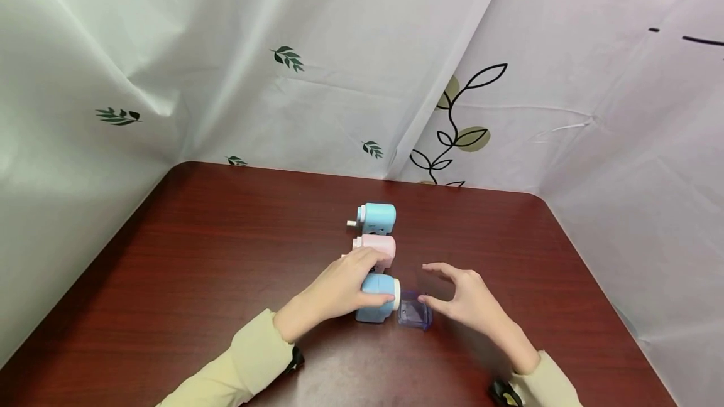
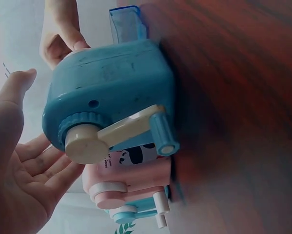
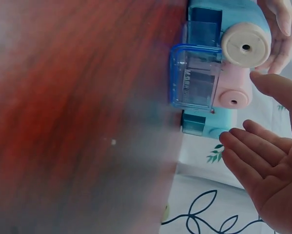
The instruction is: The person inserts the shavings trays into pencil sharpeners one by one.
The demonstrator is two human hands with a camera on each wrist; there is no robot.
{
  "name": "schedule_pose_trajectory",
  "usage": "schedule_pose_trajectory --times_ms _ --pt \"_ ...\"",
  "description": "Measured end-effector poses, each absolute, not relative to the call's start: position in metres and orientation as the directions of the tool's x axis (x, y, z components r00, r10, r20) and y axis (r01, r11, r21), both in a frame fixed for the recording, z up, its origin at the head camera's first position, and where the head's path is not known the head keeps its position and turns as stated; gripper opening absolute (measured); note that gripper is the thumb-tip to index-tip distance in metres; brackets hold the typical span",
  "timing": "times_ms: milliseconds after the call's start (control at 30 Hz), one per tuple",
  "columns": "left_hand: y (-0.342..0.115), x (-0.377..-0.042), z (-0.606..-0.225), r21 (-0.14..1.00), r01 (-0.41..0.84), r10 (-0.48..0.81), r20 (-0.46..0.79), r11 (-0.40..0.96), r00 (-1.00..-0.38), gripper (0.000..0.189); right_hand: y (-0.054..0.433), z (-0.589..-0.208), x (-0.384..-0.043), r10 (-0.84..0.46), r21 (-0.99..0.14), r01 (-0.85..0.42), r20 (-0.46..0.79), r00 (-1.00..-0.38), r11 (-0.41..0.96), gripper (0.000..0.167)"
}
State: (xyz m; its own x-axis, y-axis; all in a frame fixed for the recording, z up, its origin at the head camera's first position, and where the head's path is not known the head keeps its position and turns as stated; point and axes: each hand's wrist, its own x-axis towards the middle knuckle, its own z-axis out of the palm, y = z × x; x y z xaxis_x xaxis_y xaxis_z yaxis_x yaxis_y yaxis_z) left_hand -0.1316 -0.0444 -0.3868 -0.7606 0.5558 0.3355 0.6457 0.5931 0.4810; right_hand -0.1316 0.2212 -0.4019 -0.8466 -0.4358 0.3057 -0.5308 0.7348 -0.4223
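Note:
A blue crank pencil sharpener (image 1: pixel 376 306) stands on the table, its cream handle (image 2: pixel 128 126) facing the left wrist camera. My left hand (image 1: pixel 345 284) hovers around its top, thumb and fingers spread apart; in the left wrist view the thumb is clear of the body. At the sharpener's front is a clear bluish shavings drawer (image 3: pixel 197 78), outside its slot; whether its back end still sits in the slot I cannot tell. My right hand (image 1: pixel 469 300) hangs beside and above the drawer, thumb and fingers apart, holding nothing.
Behind the blue sharpener stand a pink crank sharpener (image 1: pixel 380 245) and a light blue one (image 1: pixel 379 215), lined up toward the back. The dark red wooden table (image 1: pixel 226 256) ends at a white curtain (image 1: pixel 317 118) with leaf prints.

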Motion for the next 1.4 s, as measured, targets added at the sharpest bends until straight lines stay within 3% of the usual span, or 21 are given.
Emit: schedule_pose_trajectory --times_ms 633,1400 --pt "-0.043 -0.125 -0.394 0.467 0.624 0.567 0.275 0.627 -0.776 0.056 0.229 -0.410 -0.121 -0.454 -0.413 -0.503 0.217 -0.864 0.759 0.060" --pt "-0.045 -0.128 -0.400 0.446 0.620 0.575 0.251 0.645 -0.778 0.056 0.232 -0.410 -0.121 -0.530 -0.415 -0.528 0.121 -0.839 0.741 0.060"
